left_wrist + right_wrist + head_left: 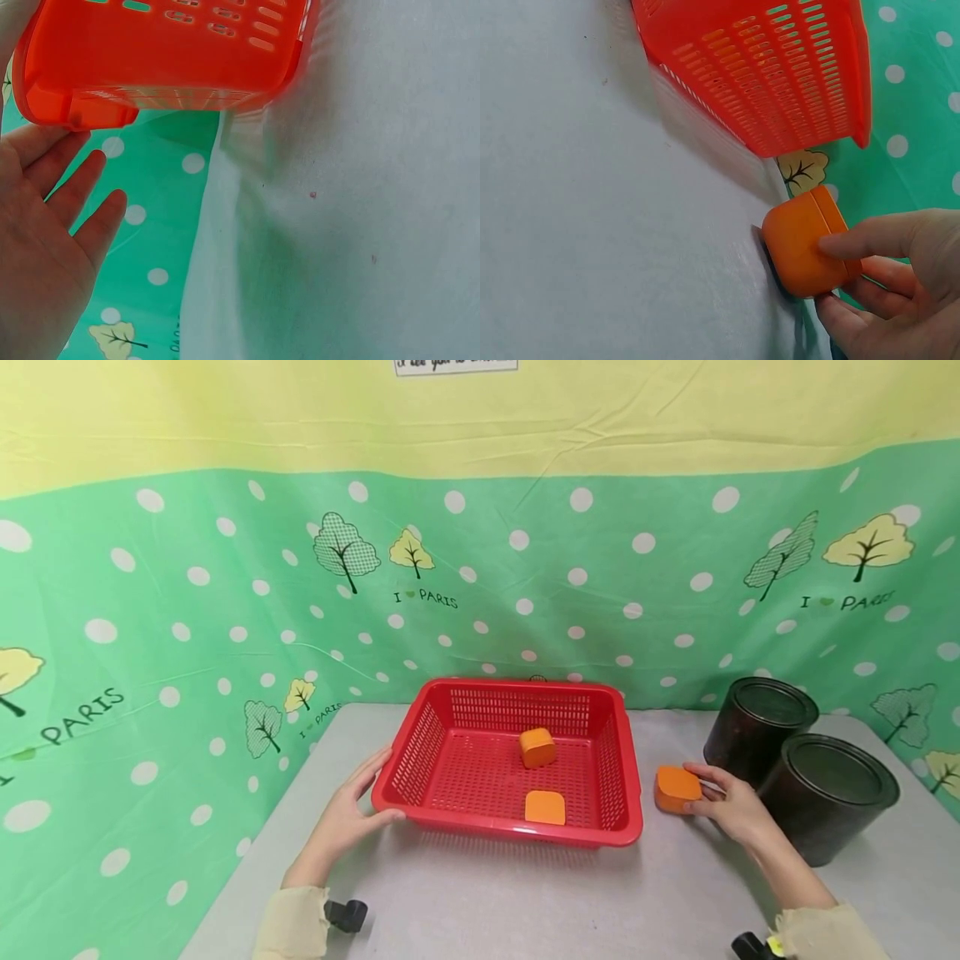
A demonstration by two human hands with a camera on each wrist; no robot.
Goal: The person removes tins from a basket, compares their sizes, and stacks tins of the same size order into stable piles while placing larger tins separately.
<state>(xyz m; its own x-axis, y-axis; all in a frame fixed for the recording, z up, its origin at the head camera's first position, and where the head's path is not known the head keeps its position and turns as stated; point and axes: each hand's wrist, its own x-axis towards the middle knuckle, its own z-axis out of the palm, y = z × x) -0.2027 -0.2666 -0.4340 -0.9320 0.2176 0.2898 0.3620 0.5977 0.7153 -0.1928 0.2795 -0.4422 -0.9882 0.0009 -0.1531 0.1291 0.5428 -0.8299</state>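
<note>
A red plastic basket (480, 831) with slotted walls sits on the table. Inside it are two small orange boxes, one tilted near the back (537, 748) and one by the front wall (545, 807). My left hand (351, 810) touches the basket's left rim, thumb at the front corner; its fingers (79, 184) look straight in the left wrist view. Right of the basket, my right hand (731, 803) pinches a third orange box (677, 789) between thumb and fingers. This rounded box (799, 247) shows a lid seam and is at or just above the tabletop.
Two dark cylindrical cans with lids, a back one (757, 727) and a front one (828, 797), stand just right of my right hand. A green and yellow printed cloth (480, 552) hangs behind the grey table (510, 910) and along its left side.
</note>
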